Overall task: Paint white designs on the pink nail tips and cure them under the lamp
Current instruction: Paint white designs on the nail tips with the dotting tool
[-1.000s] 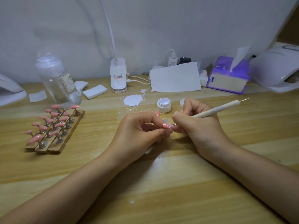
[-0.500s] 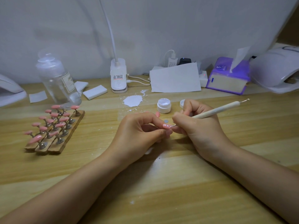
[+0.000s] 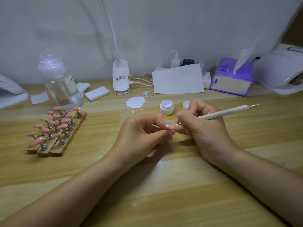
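Fingers of the left hand [image 3: 141, 135] pinch a small pink nail tip [image 3: 171, 127] dotted white. Right hand [image 3: 205, 126] grips a slim cream dotting pen [image 3: 224, 113], its metal point just above that tip.

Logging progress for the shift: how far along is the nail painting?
Early. In hand: left hand pinches one pink tip bearing white dots; right hand holds the dotting pen. Left: tips on the wooden stand look plain pink, and nothing shows under the lamp.
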A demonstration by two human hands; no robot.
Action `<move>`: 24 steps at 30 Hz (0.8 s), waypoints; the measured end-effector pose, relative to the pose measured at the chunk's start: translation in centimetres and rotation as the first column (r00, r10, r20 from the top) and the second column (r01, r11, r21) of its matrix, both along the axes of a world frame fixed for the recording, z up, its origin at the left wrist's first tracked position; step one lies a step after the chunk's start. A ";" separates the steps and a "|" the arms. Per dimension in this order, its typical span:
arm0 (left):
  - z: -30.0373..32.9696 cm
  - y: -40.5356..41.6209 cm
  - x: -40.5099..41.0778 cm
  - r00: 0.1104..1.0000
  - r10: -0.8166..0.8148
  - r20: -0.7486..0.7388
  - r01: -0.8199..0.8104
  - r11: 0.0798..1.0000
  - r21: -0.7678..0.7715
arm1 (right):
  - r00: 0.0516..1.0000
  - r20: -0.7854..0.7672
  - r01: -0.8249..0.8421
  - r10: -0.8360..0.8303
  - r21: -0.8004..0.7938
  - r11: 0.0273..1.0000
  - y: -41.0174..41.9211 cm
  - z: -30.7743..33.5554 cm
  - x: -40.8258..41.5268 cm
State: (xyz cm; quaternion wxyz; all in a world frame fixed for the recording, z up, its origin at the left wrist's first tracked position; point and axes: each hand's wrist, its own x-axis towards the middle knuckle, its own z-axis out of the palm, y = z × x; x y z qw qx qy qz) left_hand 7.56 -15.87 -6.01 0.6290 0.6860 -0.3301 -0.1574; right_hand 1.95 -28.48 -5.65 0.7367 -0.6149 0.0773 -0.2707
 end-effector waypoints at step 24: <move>0.4 0.4 -0.1 0.996 0.041 0.076 -0.036 0.997 -0.062 | 0.990 0.133 0.058 0.055 -0.715 0.697 -1.4 0.2 -0.9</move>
